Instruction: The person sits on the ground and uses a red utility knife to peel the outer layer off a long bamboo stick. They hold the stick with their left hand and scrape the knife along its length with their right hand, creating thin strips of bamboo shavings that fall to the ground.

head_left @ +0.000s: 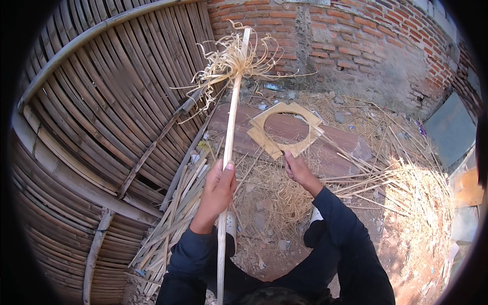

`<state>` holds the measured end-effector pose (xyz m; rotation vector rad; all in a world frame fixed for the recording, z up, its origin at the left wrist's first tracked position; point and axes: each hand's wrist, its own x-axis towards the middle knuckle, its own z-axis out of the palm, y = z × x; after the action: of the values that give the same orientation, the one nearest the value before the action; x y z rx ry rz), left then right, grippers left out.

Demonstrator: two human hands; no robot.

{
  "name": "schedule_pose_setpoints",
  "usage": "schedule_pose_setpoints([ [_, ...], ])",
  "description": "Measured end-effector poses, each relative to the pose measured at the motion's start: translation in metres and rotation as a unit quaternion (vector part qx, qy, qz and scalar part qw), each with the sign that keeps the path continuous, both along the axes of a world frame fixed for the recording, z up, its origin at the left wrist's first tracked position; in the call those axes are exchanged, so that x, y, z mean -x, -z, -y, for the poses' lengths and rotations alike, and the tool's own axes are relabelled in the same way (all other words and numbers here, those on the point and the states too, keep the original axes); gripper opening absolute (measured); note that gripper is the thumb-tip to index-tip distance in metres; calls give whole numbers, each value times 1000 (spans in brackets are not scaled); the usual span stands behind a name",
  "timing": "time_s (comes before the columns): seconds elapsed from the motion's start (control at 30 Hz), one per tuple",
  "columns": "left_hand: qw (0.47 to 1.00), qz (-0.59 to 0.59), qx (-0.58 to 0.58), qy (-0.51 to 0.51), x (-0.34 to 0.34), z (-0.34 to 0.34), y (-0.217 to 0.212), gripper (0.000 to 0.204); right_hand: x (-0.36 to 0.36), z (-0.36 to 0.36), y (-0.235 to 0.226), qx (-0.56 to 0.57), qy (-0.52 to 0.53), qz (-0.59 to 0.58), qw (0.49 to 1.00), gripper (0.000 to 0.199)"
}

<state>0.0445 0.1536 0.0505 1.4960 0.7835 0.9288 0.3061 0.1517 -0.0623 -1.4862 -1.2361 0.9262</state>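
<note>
My left hand (217, 190) is wrapped round a long, pale bamboo stick (231, 127), which stands nearly upright and leans a little to the right at its top. A bushy cluster of curled shavings (238, 63) clings to the stick near its upper end. Closed just right of the stick, my right hand (300, 170) grips a thin dark tool (283, 152). Only the tool's dark tip shows, so its kind is unclear. Beyond that hand lies a flat tan board (259, 138) with a large round hole and notched corners.
A slatted bamboo wall (101, 101) rises on the left, a brick wall (356, 46) at the back. Split strips (173, 218) lie along the left wall. More strips and shavings (412, 193) are heaped at right. Reddish slabs (351, 147) lie under the board.
</note>
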Motion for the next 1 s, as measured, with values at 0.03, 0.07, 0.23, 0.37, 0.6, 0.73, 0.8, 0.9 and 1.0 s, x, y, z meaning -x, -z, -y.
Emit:
schedule_pose_setpoints([
  [0.03, 999, -2, -44, -6, -3, -9, -18, 25, -1, -1, 4, -8, -1, 3, 1000, 66],
  [0.07, 996, -3, -87, -10, -8, -18, -36, 26, -3, -3, 10, -15, -2, 7, 1000, 66],
  [0.23, 966, 80, -243, -41, -39, -44, -115, 25, 10, 0, 9, -116, -20, 25, 993, 63],
  [0.37, 913, 202, -334, -118, -62, -59, -148, 24, 9, 7, 1, -165, 20, 28, 986, 59],
  [0.6, 929, 290, -147, -179, -63, -75, -112, 20, 4, 20, -11, -250, 16, -25, 968, 47],
  [0.73, 932, 342, -14, -117, -67, -55, -49, 23, 13, 26, -23, -245, 38, -26, 968, 41],
  [0.8, 927, 362, 8, -99, -74, -35, -25, 25, 19, 25, -28, -216, 54, -165, 961, 40],
  [0.9, 915, 392, 61, -72, -84, -3, 3, 27, 15, 22, -28, -218, 57, -320, 920, 40],
  [1.0, 921, 370, 101, -63, -86, 14, 25, 32, 19, 27, -45, -230, 75, -408, 881, 42],
])
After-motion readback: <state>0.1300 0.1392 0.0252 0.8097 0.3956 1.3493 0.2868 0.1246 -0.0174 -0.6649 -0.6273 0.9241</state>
